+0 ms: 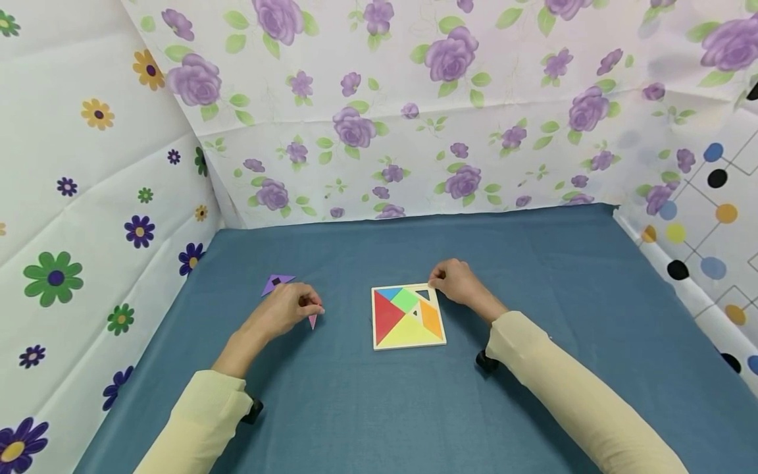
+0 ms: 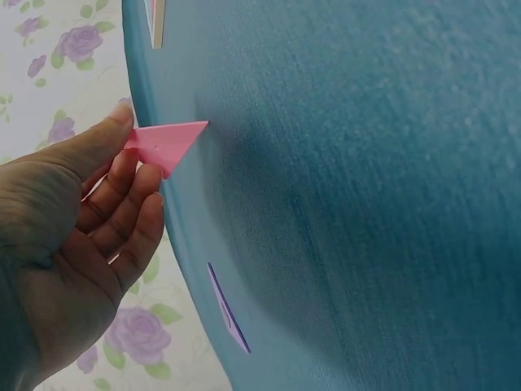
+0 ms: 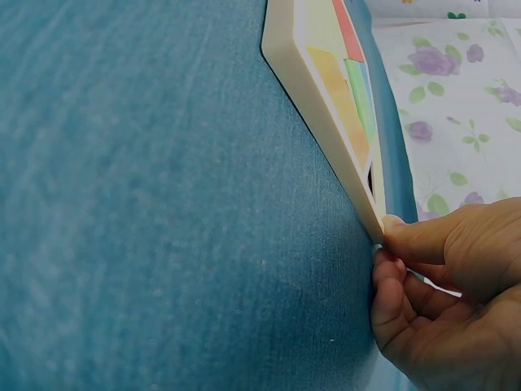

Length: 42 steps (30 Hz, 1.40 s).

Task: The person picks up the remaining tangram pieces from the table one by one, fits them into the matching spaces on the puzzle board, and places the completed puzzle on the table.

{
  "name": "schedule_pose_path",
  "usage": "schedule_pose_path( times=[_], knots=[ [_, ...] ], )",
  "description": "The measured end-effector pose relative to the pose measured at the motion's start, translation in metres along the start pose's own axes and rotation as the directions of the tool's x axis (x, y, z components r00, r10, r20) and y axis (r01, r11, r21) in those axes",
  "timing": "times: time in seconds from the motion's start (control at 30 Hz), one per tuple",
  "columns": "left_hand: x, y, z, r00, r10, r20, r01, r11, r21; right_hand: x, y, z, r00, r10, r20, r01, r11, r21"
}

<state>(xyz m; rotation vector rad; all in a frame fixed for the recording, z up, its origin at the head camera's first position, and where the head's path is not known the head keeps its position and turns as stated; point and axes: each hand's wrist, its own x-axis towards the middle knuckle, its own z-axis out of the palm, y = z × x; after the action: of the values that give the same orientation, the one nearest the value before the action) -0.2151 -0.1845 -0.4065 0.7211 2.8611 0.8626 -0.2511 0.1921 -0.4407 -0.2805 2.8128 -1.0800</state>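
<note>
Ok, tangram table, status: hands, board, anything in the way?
Left hand pinching pink piece. Right hand pinching far right corner of tangram board, two gaps showing. Nothing seen between pink piece and board; purple triangle lies on cloth.

Blue cloth under the fingers — rose-print sheet beyond them, flower-print sheet left, dotted sheet right — sheets maybe fabric, hard to tell.

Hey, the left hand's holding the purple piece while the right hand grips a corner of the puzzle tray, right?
Not quite: the left hand holds the pink piece, not the purple piece, as the left wrist view shows. The right hand does grip a corner of the puzzle tray.
</note>
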Motion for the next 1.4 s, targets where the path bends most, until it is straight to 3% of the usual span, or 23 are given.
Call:
schedule_pose_path(
  times=[0.57, 0.97, 1.4],
  knots=[
    [0.001, 0.001, -0.004, 1.0, 0.007, 0.001, -0.007, 0.999, 0.035, -0.001, 0.0, 0.0, 1.0, 0.003, 0.001, -0.003, 1.0, 0.007],
    [0.0, 0.001, -0.007, 0.999, -0.018, 0.04, 0.018, 1.0, -0.003, -0.002, -0.001, 0.0, 1.0, -0.016, -0.009, 0.016, 1.0, 0.016],
    [0.001, 0.001, -0.011, 1.0, 0.007, 0.014, -0.007, 1.0, -0.003, -0.001, 0.0, -0.001, 1.0, -0.029, -0.009, 0.029, 1.0, 0.006]
  ],
)
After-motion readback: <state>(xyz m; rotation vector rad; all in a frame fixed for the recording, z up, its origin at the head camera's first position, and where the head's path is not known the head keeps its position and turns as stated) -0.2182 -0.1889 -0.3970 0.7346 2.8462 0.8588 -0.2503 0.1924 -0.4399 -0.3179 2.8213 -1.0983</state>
